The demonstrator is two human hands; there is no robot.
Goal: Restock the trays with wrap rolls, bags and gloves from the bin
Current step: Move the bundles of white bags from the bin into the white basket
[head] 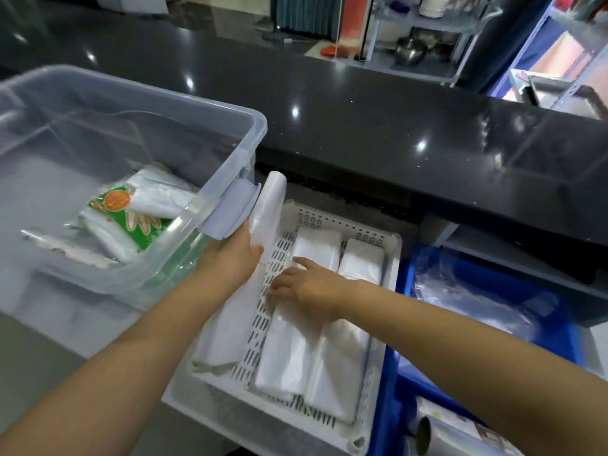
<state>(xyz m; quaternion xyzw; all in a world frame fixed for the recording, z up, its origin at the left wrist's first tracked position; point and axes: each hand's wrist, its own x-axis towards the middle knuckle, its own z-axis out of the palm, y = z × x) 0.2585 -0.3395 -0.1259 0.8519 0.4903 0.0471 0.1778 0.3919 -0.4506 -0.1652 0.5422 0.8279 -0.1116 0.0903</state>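
A clear plastic bin (pixel 230 126) stands at the left with a few white bag packs and a green-and-orange printed pack (pixel 131 212) inside. A white perforated tray (pixel 378 406) lies in front of me and holds two long white bag packs (pixel 296 350) side by side. My left hand (pixel 230 258) grips a third long white bag pack (pixel 266 209) at the tray's left edge, tilted over the rim. My right hand (pixel 306 287) rests flat, fingers spread, on the left pack lying in the tray.
A blue tray (pixel 404 373) sits right of the white one, holding clear plastic film (pixel 467 301) and a wrap roll (pixel 437 432) at the bottom right. A dark glossy counter (pixel 362 120) runs behind. Shelving with metal bowls stands beyond.
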